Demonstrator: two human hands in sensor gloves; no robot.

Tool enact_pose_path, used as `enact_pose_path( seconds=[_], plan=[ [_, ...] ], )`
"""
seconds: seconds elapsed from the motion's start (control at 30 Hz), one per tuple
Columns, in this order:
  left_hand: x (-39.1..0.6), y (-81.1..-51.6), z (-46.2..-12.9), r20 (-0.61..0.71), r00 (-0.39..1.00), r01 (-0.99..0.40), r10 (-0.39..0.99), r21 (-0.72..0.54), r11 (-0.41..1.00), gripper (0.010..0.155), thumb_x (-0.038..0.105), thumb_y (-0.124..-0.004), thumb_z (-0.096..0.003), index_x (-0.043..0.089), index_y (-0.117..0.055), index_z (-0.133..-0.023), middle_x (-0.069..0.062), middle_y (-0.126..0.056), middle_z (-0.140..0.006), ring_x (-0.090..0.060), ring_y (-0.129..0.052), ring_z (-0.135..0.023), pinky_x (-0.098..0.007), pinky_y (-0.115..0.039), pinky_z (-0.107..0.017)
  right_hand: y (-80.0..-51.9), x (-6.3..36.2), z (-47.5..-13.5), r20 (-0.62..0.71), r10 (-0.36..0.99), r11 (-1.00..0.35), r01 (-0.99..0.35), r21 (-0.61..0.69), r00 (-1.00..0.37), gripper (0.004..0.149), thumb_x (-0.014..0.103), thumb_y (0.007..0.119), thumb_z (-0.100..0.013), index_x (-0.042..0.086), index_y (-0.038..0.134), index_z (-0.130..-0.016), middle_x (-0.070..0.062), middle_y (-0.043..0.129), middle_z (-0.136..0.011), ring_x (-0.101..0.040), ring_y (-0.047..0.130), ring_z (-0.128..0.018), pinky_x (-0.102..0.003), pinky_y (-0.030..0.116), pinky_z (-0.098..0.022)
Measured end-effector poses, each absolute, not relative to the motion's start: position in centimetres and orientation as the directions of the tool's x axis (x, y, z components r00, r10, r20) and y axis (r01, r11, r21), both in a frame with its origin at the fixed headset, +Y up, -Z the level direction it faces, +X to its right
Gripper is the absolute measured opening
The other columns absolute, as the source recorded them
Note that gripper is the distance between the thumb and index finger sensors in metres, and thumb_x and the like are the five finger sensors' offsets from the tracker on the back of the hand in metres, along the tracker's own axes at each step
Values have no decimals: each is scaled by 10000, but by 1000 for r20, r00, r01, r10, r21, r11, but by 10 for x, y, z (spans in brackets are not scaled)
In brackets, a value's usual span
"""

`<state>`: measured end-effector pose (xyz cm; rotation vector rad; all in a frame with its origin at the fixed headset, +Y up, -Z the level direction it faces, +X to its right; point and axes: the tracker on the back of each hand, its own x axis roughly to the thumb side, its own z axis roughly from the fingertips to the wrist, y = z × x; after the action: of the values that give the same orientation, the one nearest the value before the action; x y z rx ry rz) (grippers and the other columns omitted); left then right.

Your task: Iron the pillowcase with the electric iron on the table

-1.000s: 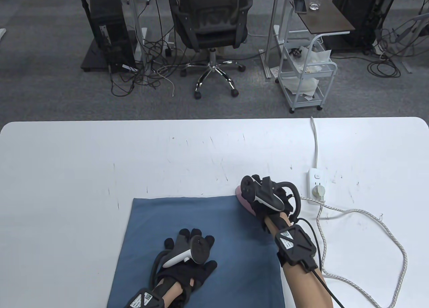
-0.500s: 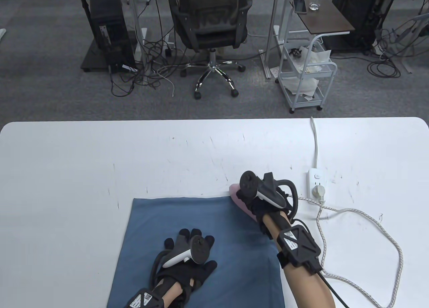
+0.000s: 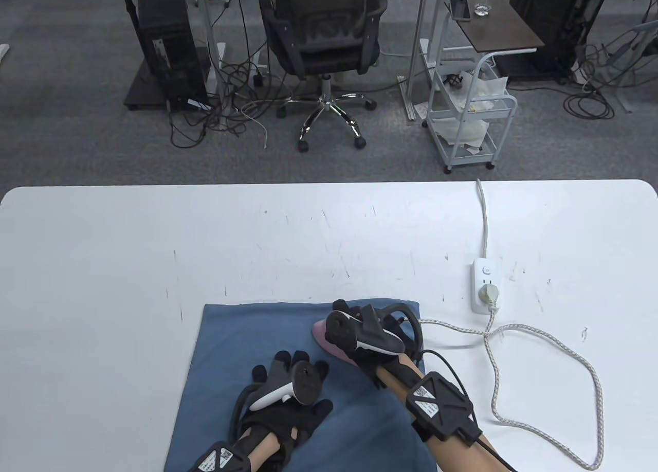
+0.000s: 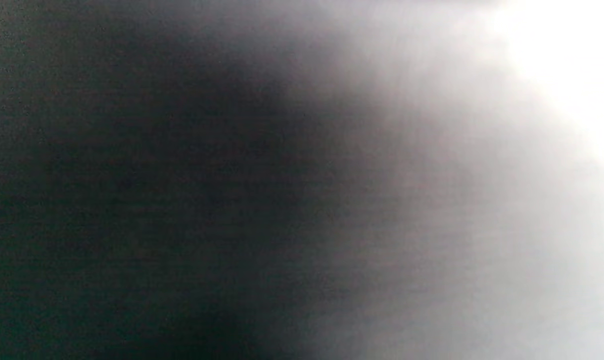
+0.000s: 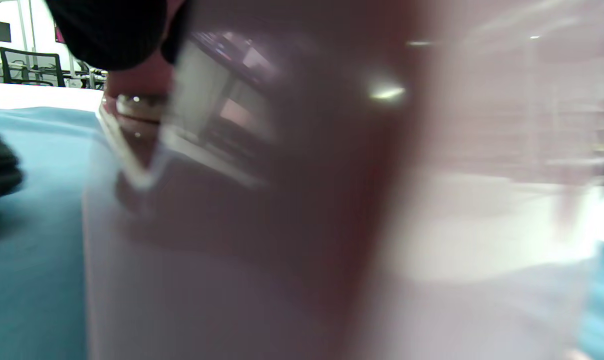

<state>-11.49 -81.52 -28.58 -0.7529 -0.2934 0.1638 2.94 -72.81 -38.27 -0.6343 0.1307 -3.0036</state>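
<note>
Change: iron (image 3: 329,338) shifted from pillowcase (image 3: 231,333) far-right corner toward centre.
Right hand (image 3: 367,338): grips iron.
Left hand (image 3: 288,389): flat, fingers spread, pressing pillowcase.
Progress: mid-ironing; near and left areas remain.

Blue pillowcase (image 3: 247,333), pink iron (image 3: 329,338)
White worktop (image 3: 103,246) is showing dark scuffs; the iron's cord (image 3: 540,333) is looking white-speckled.

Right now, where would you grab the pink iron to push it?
Grab the iron by the handle on top, reaching down from above, as the right hand does. Its flat bottom lies on the blue pillowcase, so only the top is free to hold.
</note>
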Motion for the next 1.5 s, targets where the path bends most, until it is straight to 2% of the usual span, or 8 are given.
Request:
enact_pose_path(
  seconds=[0.23, 0.43, 0.57, 0.67, 0.8, 0.97, 1.3, 1.5],
  plan=[
    [-115, -815, -285, 204, 946, -40, 250, -693, 719, 752, 657, -338, -470, 437, 195, -952, 14, 375, -974, -358, 378, -885, -713, 153, -570, -728, 18, -429, 320, -141, -985, 100, -139, -937, 677, 559, 688, -477, 151, 619, -1012, 103, 921, -501, -47, 946, -288, -341, 909, -398],
    [-114, -815, -285, 204, 947, -40, 250, -693, 719, 753, 657, -339, -469, 437, 194, -952, 14, 372, -975, -359, 377, -886, -714, 151, -570, -727, 15, -453, 251, -95, -993, 75, -89, -963, 672, 558, 692, -474, 153, 621, -1006, 104, 917, -494, -46, 943, -284, -342, 909, -392],
    [-115, -815, -285, 204, 947, -40, 250, -693, 719, 753, 658, -339, -469, 436, 194, -953, 13, 373, -975, -360, 377, -885, -714, 150, -570, -722, 20, -455, 261, 26, -999, -32, -16, -965, 669, 537, 726, -451, 140, 646, -984, 75, 939, -486, -80, 960, -272, -369, 906, -377],
    [-115, -815, -285, 204, 947, -40, 250, -693, 719, 754, 657, -338, -471, 434, 196, -954, 13, 374, -975, -359, 377, -885, -714, 151, -571, -715, 21, -433, 322, 57, -995, -81, -61, -945, 669, 534, 727, -455, 133, 645, -985, 72, 941, -491, -83, 963, -273, -373, 907, -375],
    [-115, -815, -285, 204, 947, -40, 250, -693, 719, 754, 657, -338, -470, 435, 197, -953, 13, 375, -975, -359, 378, -885, -714, 151, -570, -713, 19, -394, 446, 16, -996, -55, -74, -895, 671, 538, 725, -455, 137, 645, -988, 75, 942, -493, -80, 965, -277, -370, 909, -379],
    [-115, -815, -285, 206, 946, -40, 250, -693, 720, 753, 656, -339, -470, 431, 190, -957, 15, 369, -977, -357, 377, -886, -714, 151, -571, -725, 15, -376, 502, -40, -999, 17, -50, -864, 672, 539, 725, -454, 142, 649, -991, 75, 942, -495, -79, 964, -282, -369, 908, -384],
    [-115, -815, -285, 206, 946, -39, 250, -693, 720, 754, 657, -338, -469, 435, 197, -953, 13, 373, -975, -359, 378, -885, -714, 152, -570, -728, -37, -412, 556, -61, -994, -1, -110, -829, 676, 534, 721, -464, 144, 633, -1009, 74, 928, -506, -81, 946, -297, -370, 895, -409],
    [-114, -815, -285, 208, 946, -37, 250, -693, 720, 755, 657, -338, -470, 433, 197, -954, 11, 375, -974, -362, 378, -884, -716, 151, -569, -729, -74, -450, 482, -49, -994, -3, -106, -875, 672, 537, 717, -467, 150, 629, -1010, 78, 923, -509, -78, 941, -300, -367, 892, -413]
  ],
)
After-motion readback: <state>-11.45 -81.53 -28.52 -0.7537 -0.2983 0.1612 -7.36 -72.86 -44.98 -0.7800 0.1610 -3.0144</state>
